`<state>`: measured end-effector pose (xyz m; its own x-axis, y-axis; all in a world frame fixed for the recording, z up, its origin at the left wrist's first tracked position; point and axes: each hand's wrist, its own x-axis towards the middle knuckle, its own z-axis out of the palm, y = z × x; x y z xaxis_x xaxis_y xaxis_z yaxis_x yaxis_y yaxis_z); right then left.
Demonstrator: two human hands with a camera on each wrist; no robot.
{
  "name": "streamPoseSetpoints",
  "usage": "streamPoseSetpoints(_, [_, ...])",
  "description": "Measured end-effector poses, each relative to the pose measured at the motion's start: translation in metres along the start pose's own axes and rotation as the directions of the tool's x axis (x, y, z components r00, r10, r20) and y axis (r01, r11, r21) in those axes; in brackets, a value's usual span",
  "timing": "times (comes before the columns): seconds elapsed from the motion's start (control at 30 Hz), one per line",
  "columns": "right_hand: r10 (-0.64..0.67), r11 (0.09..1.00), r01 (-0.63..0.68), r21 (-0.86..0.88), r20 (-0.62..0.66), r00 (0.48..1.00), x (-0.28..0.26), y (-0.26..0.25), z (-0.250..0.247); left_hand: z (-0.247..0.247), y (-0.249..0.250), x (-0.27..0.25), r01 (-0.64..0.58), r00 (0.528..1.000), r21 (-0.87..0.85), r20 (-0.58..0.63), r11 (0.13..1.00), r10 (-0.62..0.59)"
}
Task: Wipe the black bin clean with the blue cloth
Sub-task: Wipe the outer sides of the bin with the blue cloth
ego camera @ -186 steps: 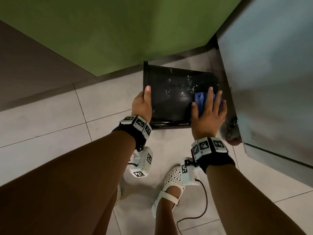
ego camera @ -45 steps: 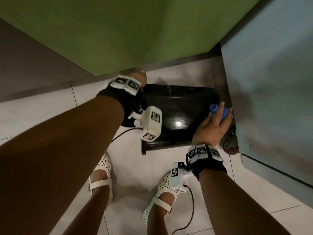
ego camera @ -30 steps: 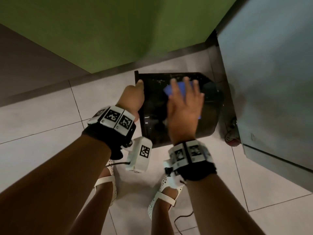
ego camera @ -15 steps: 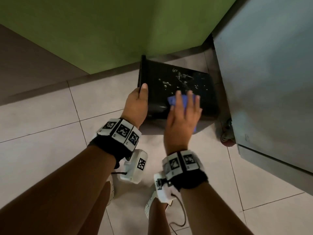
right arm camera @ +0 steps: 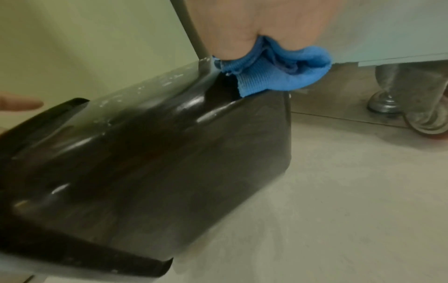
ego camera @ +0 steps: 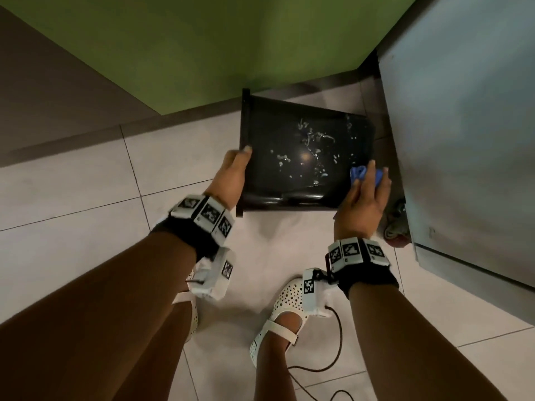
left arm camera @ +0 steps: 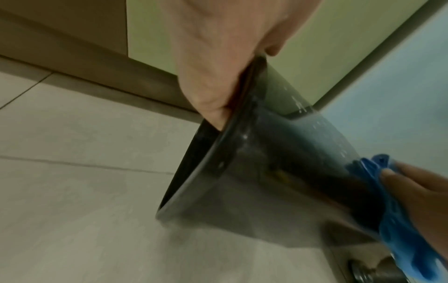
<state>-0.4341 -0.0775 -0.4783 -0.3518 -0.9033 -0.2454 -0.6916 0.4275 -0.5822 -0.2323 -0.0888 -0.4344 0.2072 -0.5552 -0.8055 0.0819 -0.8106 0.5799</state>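
The black bin (ego camera: 292,160) lies on its side, tipped off the tiled floor, its glossy upper face flecked with white drops. My left hand (ego camera: 234,175) grips the bin's rim (left arm camera: 242,107) at the left, thumb on top. My right hand (ego camera: 366,195) holds the bunched blue cloth (ego camera: 362,175) against the bin's right end, near its base corner. In the right wrist view the blue cloth (right arm camera: 274,72) is squeezed under my palm on the black bin (right arm camera: 145,153). The left wrist view shows the blue cloth (left arm camera: 400,220) pressed to the bin's far end.
A green wall (ego camera: 231,44) and dark skirting run behind the bin. A pale grey cabinet (ego camera: 463,125) stands close at the right on metal castor legs (right arm camera: 400,99). My feet in white shoes (ego camera: 286,308) and a loose cable (ego camera: 327,366) are on the tiles.
My right hand slid the cloth from the middle of the bin's upper face to its right end. The bin tilted back so that its spotted face shows more.
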Motion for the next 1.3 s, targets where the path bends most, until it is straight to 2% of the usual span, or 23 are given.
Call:
streamPoseSetpoints(0.07, [-0.023, 1.0, 0.023, -0.016, -0.029, 0.999, -0.001, 0.002, 0.004, 0.004, 0.011, 0.008, -0.104, 0.991, 0.11, -0.073, 0.988, 0.113])
streamPoseSetpoints(0.13, [-0.056, 0.997, 0.052, -0.059, -0.069, 0.996, -0.005, 0.001, 0.012, 0.009, 0.017, 0.015, -0.185, 0.969, 0.135, -0.14, 0.973, 0.204])
streamPoseSetpoints(0.23, [-0.214, 0.971, 0.205, -0.123, -0.069, 0.974, -0.031, -0.017, 0.033, 0.014, 0.015, 0.021, -0.205, 0.964, 0.079, -0.158, 0.976, 0.215])
streamPoseSetpoints(0.33, [-0.385, 0.915, 0.386, -0.114, 0.036, 0.922, -0.065, -0.048, 0.06, 0.014, 0.01, 0.025, -0.231, 0.956, 0.032, -0.176, 0.972, 0.233])
streamPoseSetpoints(0.43, [-0.431, 0.888, 0.442, -0.127, 0.105, 0.896, -0.068, -0.07, 0.069, 0.015, 0.011, 0.028, -0.235, 0.957, -0.003, -0.175, 0.972, 0.231])
streamPoseSetpoints(0.5, [-0.447, 0.872, 0.464, -0.157, 0.132, 0.885, -0.057, -0.065, 0.063, 0.014, 0.01, 0.03, -0.242, 0.956, 0.013, -0.17, 0.97, 0.241])
streamPoseSetpoints(0.53, [-0.432, 0.876, 0.448, -0.178, 0.125, 0.893, -0.048, -0.059, 0.059, 0.014, 0.01, 0.03, -0.253, 0.952, 0.025, -0.173, 0.967, 0.254])
streamPoseSetpoints(0.6, [-0.334, 0.914, 0.335, -0.23, 0.045, 0.941, -0.024, -0.04, 0.045, 0.016, 0.007, 0.028, -0.262, 0.951, 0.03, -0.163, 0.964, 0.264])
streamPoseSetpoints(0.7, [-0.036, 0.985, 0.03, -0.168, -0.034, 0.999, 0.015, -0.019, 0.014, 0.018, 0.006, 0.028, -0.277, 0.945, 0.03, -0.172, 0.96, 0.278])
streamPoseSetpoints(0.77, [0.14, 0.986, -0.142, -0.089, -0.028, 0.99, 0.028, -0.011, 0.0, 0.019, 0.004, 0.028, -0.286, 0.939, 0.031, -0.192, 0.958, 0.286])
streamPoseSetpoints(0.83, [0.159, 0.984, -0.162, -0.079, -0.046, 0.986, 0.023, -0.01, 0.0, 0.022, 0.0, 0.028, -0.3, 0.932, 0.024, -0.204, 0.954, 0.298])
streamPoseSetpoints(0.97, [-0.131, 0.979, 0.121, -0.163, -0.053, 0.99, -0.017, -0.027, 0.03, 0.023, 0.002, 0.03, -0.312, 0.931, -0.009, -0.204, 0.95, 0.304])
streamPoseSetpoints(1.07, [-0.355, 0.924, 0.353, -0.149, 0.01, 0.935, -0.061, -0.051, 0.054, 0.022, 0.002, 0.032, -0.305, 0.937, -0.058, -0.2, 0.951, 0.288])
streamPoseSetpoints(1.17, [-0.443, 0.882, 0.457, -0.11, 0.132, 0.887, -0.088, -0.068, 0.073, 0.013, -0.001, 0.032, -0.296, 0.946, -0.095, -0.169, 0.951, 0.277])
streamPoseSetpoints(1.3, [-0.463, 0.853, 0.495, -0.164, 0.197, 0.864, -0.062, -0.083, 0.075, 0.009, -0.002, 0.031, -0.301, 0.946, -0.1, -0.152, 0.948, 0.285])
